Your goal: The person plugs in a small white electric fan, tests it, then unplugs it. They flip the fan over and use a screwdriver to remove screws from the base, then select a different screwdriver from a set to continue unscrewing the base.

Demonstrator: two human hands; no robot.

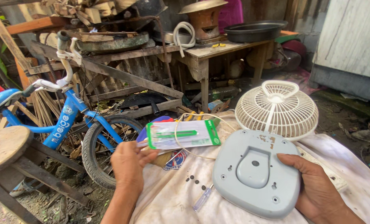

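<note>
— Right at the bottom of the picture, what is that grey thing?

— It is the grey fan base [256, 174], turned upside down. It lies on a dirty white cloth [172, 195]. The right hand [315, 186] holds its right edge, with the thumb on top and the fingers tucked under.

— And the other hand?

— The left hand [129, 164], low in the middle, is curled shut on a flat plastic packet [180, 134] with green edges. A green-handled tool shows inside the packet. The packet is held up just left of the base and above it.

— What is the round thing above the base?

— That is the cream fan grille [277, 108], right of the middle. It stands on its edge, touching the top of the base.

— Is that a string?

— A thin cream cord [181, 145] loops behind the packet. A small clear-handled screwdriver [203, 198] lies on the cloth just beside the base, on its left.

— What is on the left side?

— A blue bicycle [65, 120] leans there, with a round wooden stool [4, 145] at the left edge. Up at the top is a wooden table [218, 49] with a black pan [255, 30] on it.
</note>
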